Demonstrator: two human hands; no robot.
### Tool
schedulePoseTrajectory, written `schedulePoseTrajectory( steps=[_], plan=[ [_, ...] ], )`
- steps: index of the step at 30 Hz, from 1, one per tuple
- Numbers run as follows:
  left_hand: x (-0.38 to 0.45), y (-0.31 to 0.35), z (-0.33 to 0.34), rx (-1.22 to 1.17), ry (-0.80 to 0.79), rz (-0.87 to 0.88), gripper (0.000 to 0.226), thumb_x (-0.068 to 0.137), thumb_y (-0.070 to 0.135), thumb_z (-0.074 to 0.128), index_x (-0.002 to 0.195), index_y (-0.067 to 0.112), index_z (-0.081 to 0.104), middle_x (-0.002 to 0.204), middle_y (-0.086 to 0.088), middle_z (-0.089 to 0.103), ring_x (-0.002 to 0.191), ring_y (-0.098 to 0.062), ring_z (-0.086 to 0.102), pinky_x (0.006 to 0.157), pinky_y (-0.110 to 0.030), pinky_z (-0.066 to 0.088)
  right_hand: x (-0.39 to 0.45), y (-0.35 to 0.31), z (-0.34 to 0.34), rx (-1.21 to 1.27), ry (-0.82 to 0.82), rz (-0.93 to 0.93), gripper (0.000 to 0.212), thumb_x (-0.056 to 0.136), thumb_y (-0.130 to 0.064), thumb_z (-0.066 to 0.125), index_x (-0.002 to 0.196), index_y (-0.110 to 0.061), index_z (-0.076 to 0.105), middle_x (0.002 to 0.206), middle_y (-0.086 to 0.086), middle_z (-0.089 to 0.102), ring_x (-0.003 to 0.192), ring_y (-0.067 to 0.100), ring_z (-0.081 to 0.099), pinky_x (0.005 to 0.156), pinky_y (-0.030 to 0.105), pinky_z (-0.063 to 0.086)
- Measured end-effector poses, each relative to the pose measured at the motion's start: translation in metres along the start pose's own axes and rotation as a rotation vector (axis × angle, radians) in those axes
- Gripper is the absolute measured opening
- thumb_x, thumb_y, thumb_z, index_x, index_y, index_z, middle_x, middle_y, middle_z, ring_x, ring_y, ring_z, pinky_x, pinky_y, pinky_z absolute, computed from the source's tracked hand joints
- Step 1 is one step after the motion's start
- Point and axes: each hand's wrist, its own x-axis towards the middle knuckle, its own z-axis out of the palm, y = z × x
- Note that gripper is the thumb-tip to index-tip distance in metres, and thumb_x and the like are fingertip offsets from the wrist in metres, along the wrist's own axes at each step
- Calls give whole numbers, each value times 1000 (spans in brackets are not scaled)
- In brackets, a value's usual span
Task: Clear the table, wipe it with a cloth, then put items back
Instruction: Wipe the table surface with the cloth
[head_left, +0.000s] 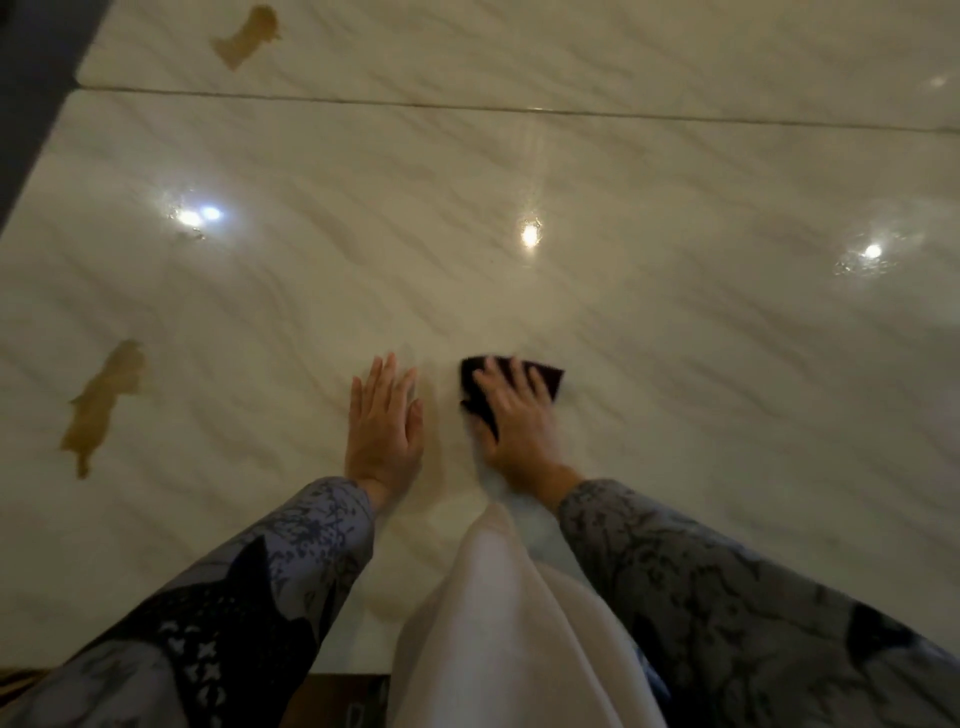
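The person is leaning over a glossy, marble-patterned desk (623, 322), and the dark cloth (545, 382) is lying flat on it, just in front of them and a little to their right, pinned under the right hand (511, 415).

That cloth is looking soft, thin and light, a folded rag that should give under any pressure and bunch up if pushed from one edge. On a surface this shiny it is likely sliding easily, so the sensible place to hold it is from above, palm across the middle, so that the whole pad travels together and no corner folds under.

That is how the right hand is working: its grip is spread, fingers laid out fairly straight over the top of the cloth and pressing it down, not pinching or curling round it. The hand is blurring slightly, so exactly where the thumb is sitting is hard to tell.

The left hand (384, 421) is resting flat on the desk just beside the right, fingers straight and close together, holding nothing; it seems to be bracing the body.

Two brownish stains are showing well apart from the cloth, one at the near left (101, 400) and one at the far left (247, 36). A pale garment (498, 623) is hanging between the patterned sleeves (270, 577).
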Motion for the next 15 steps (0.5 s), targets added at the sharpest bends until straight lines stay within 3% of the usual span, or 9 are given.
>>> schedulePoseTrajectory(
  steps=[3,6,8,11,15],
  plan=[
    [-3,-1,-3,-53,19,10,43,99,28,39,134,7,51,153,-13,35,146,-25,24,120,-44,16,-37,-7,7,-20,-120,-299,54,87,-34,47,139,-18,51,152,3,41,143,30,31,119,48,17],
    [-10,0,-12,-149,81,26,37,97,22,51,130,5,54,144,-11,45,136,-26,38,114,-39,32,-71,22,-1,1,-121,-342,52,88,-27,60,138,-16,52,152,3,39,144,27,29,120,45,15],
    [-21,-3,-21,-179,109,21,36,95,22,52,128,6,55,136,-10,50,129,-25,44,110,-40,37,-93,53,-10,21,-51,-208,48,87,-27,56,134,-15,56,149,6,44,141,29,34,117,47,22],
    [-55,-16,-33,-113,127,15,39,93,24,52,126,5,58,133,-11,52,125,-28,48,107,-42,39,-122,100,-29,9,47,140,50,87,-31,48,134,-17,56,148,10,45,139,38,36,113,49,28],
    [-111,-32,-39,52,115,-123,46,91,30,46,128,4,56,141,-14,49,133,-34,42,110,-53,32,-129,110,-35,-18,182,639,54,97,-36,51,144,-12,42,158,12,27,147,37,13,121,48,10]
  ],
)
